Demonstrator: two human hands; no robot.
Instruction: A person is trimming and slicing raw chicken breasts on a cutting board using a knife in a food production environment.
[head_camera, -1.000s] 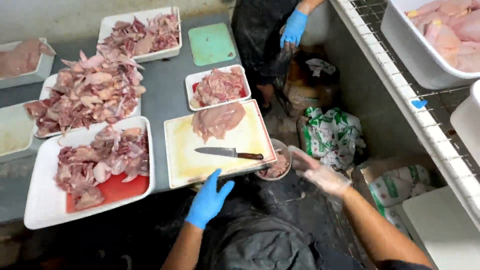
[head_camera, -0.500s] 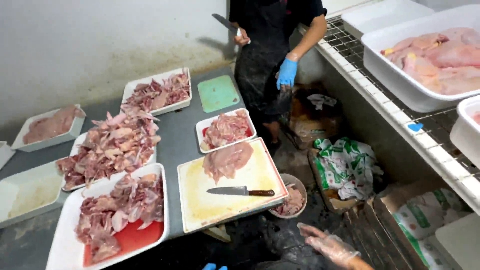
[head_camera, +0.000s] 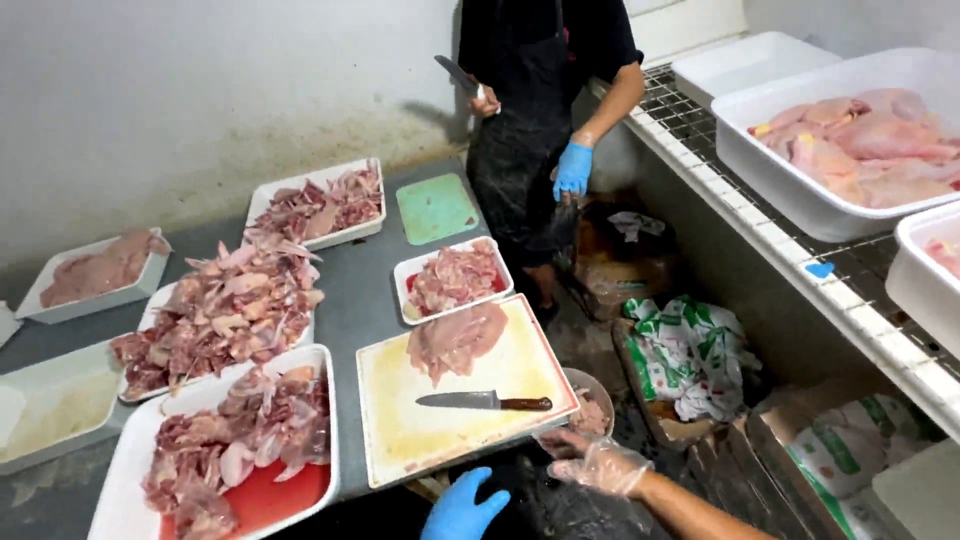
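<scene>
Blue glove covers the person's left hand, which hovers low at the near edge of the bench with fingers spread, its grip released and holding nothing. Beside it, the right hand in a clear plastic glove reaches toward a small bowl of meat scraps just off the board's corner; its fingers are loosely spread, touching nothing that I can make out.

Nearest to both hands lies the pale cutting board, and on it a knife with a dark wooden handle, blade pointing left, untouched. A raw chicken piece rests at the board's far end.

Around the board, white trays are piled with cut chicken: one with a red liner at the near left, a heaped one behind it, a small one beyond the board. A green mat lies farther back.

Across the bench stands a co-worker in a dark apron, one hand blue-gloved, the other raising a knife. A wire shelf to the right carries white tubs of whole chicken.
</scene>
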